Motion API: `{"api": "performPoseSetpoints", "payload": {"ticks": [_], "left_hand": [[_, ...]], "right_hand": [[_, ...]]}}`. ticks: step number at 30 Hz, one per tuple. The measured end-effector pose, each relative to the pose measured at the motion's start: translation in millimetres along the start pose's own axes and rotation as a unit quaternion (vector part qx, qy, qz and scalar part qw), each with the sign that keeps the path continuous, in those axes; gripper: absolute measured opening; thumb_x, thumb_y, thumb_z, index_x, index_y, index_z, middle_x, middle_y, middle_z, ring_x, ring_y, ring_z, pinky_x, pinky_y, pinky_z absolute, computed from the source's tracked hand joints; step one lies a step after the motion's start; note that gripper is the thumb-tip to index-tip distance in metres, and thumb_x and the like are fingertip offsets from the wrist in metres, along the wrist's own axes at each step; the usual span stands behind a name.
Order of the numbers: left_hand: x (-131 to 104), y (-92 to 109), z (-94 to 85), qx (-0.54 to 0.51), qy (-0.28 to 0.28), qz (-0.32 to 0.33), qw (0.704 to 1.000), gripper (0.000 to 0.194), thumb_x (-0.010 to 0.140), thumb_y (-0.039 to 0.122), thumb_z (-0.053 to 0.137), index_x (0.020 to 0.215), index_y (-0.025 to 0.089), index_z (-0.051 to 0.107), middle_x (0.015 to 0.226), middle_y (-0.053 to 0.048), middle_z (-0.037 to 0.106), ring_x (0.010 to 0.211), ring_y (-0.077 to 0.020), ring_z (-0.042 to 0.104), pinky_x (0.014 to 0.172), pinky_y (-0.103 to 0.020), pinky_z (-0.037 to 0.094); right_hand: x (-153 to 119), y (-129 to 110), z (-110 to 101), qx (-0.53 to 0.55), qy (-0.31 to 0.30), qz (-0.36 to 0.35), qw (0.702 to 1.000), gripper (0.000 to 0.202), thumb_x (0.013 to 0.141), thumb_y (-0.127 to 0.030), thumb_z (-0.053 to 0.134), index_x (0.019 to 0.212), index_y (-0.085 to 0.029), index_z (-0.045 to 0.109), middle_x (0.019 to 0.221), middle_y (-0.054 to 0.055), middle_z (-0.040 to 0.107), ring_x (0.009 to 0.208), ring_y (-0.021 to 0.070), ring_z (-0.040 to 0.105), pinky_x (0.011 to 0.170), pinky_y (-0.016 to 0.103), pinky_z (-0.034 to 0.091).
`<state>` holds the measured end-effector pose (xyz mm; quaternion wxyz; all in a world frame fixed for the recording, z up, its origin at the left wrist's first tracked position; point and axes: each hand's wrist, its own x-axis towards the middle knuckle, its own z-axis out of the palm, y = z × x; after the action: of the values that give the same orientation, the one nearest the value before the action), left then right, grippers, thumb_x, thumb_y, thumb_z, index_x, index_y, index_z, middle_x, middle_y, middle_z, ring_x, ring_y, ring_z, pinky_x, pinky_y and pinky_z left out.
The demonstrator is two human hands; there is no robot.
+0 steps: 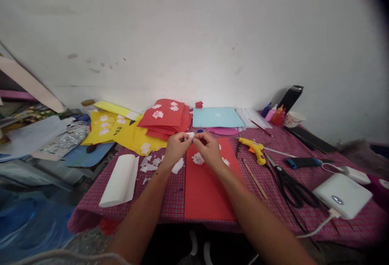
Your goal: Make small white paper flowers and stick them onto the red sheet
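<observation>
A small piece of white paper (190, 135) is pinched between the fingertips of my left hand (177, 147) and my right hand (208, 148). Both hands hover over the top of a red sheet (209, 192), which lies lengthwise before me. White paper flowers (198, 159) sit on that sheet, partly covered by my right hand. Left of the sheet are torn white paper scraps (148, 165), with a larger white piece (178, 166) beside my left wrist. A folded white paper (120, 180) lies further left.
Red sheets with flowers (161, 115) and yellow sheets (129, 135) lie at the back left, a light blue sheet (217, 117) behind. To the right are a yellow glue gun (253, 147), wooden stick (255, 180), black scissors (291, 186), white power box (343, 194) and black flask (290, 99).
</observation>
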<state>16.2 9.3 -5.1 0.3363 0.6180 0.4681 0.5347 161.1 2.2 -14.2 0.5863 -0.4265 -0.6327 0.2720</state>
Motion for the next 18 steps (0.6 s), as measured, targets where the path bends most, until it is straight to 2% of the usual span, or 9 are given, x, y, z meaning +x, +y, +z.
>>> {"api": "performPoseSetpoints", "payload": {"ticks": [7,12,18], "left_hand": [[-1.7,4.5,2.2,-0.013,-0.048,0.023,0.998,0.020,0.079,0.033,0.064,0.086,0.016,0.073,0.080,-0.002,0.070,0.070,-0.0141,0.057,0.064,-0.023,0.041],[-2.1,7.0,1.8,-0.017,-0.054,0.029,0.998,0.022,0.082,0.033,0.061,0.089,0.017,0.075,0.087,-0.004,0.073,0.081,-0.0173,0.062,0.074,-0.026,0.046],[-3.7,12.2,1.6,-0.011,-0.055,0.037,0.998,0.022,0.083,0.031,0.060,0.090,0.019,0.077,0.087,-0.004,0.074,0.083,-0.0187,0.064,0.076,-0.027,0.047]], "right_hand": [[2.9,4.5,0.3,0.018,-0.006,0.030,0.999,0.013,0.080,-0.027,0.060,0.084,-0.019,0.070,0.081,0.002,0.069,0.074,0.0175,0.060,0.070,0.029,0.045],[3.8,2.5,-0.7,0.057,-0.007,0.046,0.997,0.014,0.080,-0.029,0.061,0.082,-0.019,0.070,0.079,0.002,0.070,0.072,0.0173,0.061,0.069,0.029,0.046],[5.1,2.2,-2.4,0.073,-0.013,0.068,0.995,0.014,0.080,-0.031,0.061,0.076,-0.019,0.068,0.074,0.001,0.068,0.068,0.0160,0.058,0.066,0.028,0.045]]}}
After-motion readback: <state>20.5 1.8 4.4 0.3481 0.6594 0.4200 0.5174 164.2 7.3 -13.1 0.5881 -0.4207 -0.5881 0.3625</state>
